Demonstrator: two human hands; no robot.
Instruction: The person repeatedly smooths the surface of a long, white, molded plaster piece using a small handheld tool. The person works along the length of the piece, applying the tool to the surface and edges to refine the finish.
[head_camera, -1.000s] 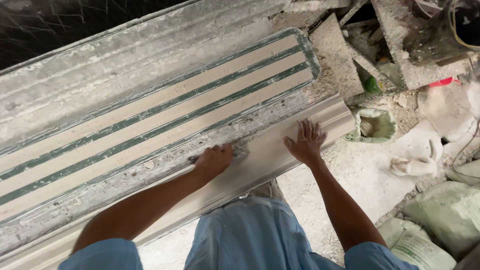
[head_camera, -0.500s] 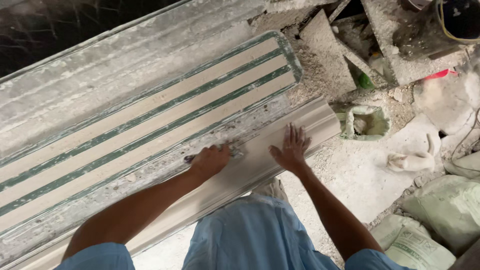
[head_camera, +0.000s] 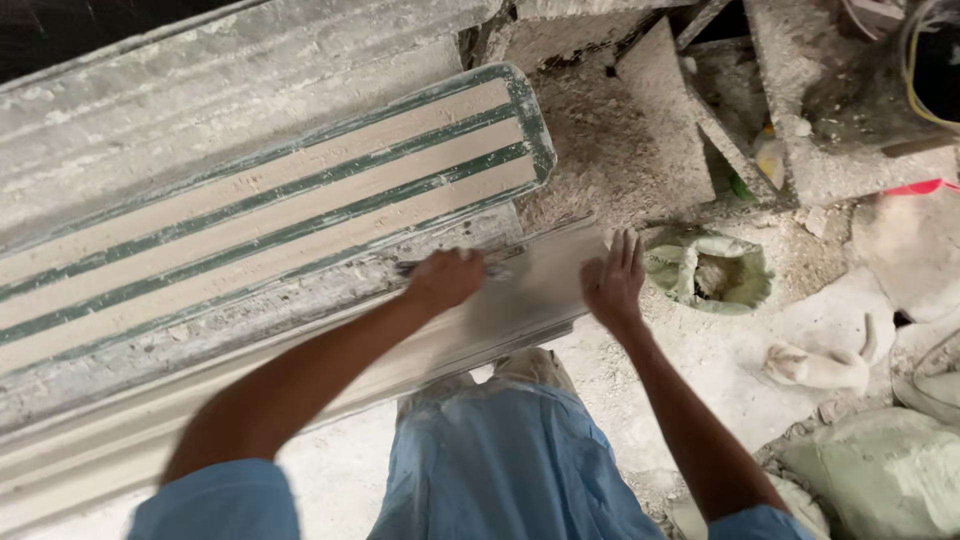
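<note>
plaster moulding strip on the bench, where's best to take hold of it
Judging by its long, thin shape, the plaster moulding strip is probably best held at its near edge from the person's side, hands spread apart. The right hand lies flat by its end; the left hand sits further in.

Dusty plaster-crusted desk (head_camera: 230, 330) bearing a green-striped cream mould (head_camera: 270, 215) mid-top and a pale plaster cornice (head_camera: 520, 295) along the near edge.
</note>
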